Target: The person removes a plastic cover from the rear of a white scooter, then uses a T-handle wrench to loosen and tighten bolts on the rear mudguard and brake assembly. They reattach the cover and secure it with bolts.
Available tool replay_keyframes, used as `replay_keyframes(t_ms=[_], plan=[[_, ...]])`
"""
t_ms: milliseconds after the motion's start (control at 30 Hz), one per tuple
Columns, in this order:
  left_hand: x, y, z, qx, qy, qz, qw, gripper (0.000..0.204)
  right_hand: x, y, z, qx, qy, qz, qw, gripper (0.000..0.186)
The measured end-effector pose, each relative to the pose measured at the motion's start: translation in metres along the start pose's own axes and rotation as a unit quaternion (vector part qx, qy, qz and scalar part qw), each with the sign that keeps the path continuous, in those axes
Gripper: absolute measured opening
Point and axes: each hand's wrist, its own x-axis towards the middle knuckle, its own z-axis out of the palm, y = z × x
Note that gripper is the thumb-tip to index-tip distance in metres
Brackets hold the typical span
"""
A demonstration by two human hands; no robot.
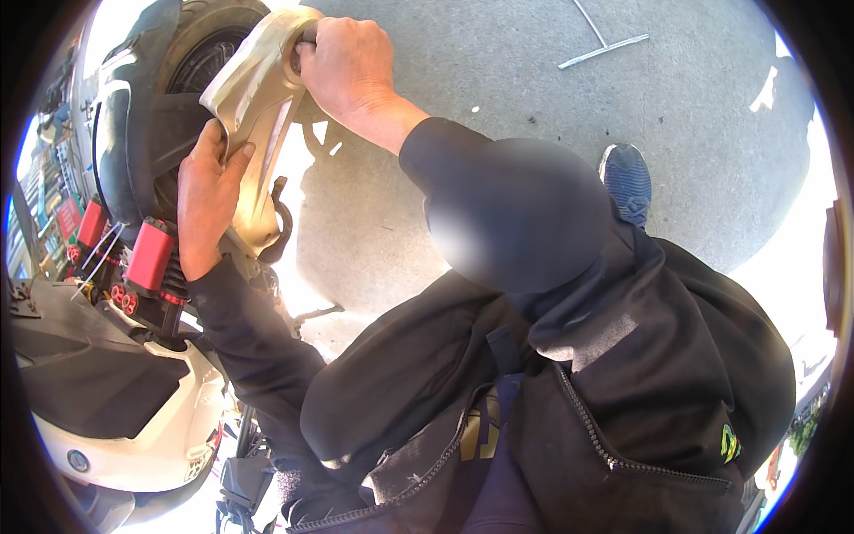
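A wide grey concrete floor (534, 80) fills the upper right of the view and is the only open room; a thin T-shaped metal rod (600, 49) lies on it near the top edge, well apart from the hands. The left side is crowded by a scooter: its white and black body panel (116, 400) sits at the lower left, and the black rear wheel (191, 53) with its mudguard rises at the upper left. A blue shoe (627, 178) stands on the floor to the right, just beyond the dark sleeve.

Against the wheel lies a pale gold metal swing-arm cover (253, 116), long and curved, running from the top of the wheel down toward the body panel, its lower edge meeting a dark hooked bracket. Just left of it stand two red shock-absorber canisters (149, 254), one behind the other, beside the black mudguard.

The right hand (347, 62) is closed over the upper end of the cover, fingers curled round its rim by the axle. The left hand (206, 200) lies against the cover's left edge lower down, palm on the wheel side and thumb over the gold face, fingers only loosely bent.

At the far left edge a rack of small red and blue packages shows, too blurred to tell further.
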Motion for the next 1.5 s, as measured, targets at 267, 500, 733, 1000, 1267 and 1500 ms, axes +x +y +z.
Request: replay_keyframes(t_ms=[267,500,733,1000,1267,1500], plan=[[-0.001,-0.004,0.001,-0.016,0.001,-0.005,1.000,0.026,0.010,-0.010,-0.009,-0.040,-0.061,0.023,0.997,0.018],[-0.001,-0.001,0.001,-0.041,0.000,-0.004,0.999,0.025,-0.001,0.003,0.000,0.132,0.008,0.086,0.988,0.019],[0.002,0.001,-0.004,-0.013,-0.049,-0.062,0.997,0.040,-0.016,0.020,-0.003,0.078,-0.014,-0.070,0.994,0.019],[-0.006,0.008,-0.003,-0.023,-0.053,-0.055,0.997,0.035,0.018,0.146,-0.128,-0.325,0.071,-0.055,0.942,0.048],[-0.023,0.011,0.010,0.147,0.019,0.039,0.988,0.020,0.072,0.249,-0.235,-0.578,-0.007,-0.063,0.814,0.023],[-0.030,0.013,0.018,0.179,0.053,0.051,0.981,0.016,0.093,0.189,-0.271,-0.389,-0.191,0.014,0.901,0.041]])
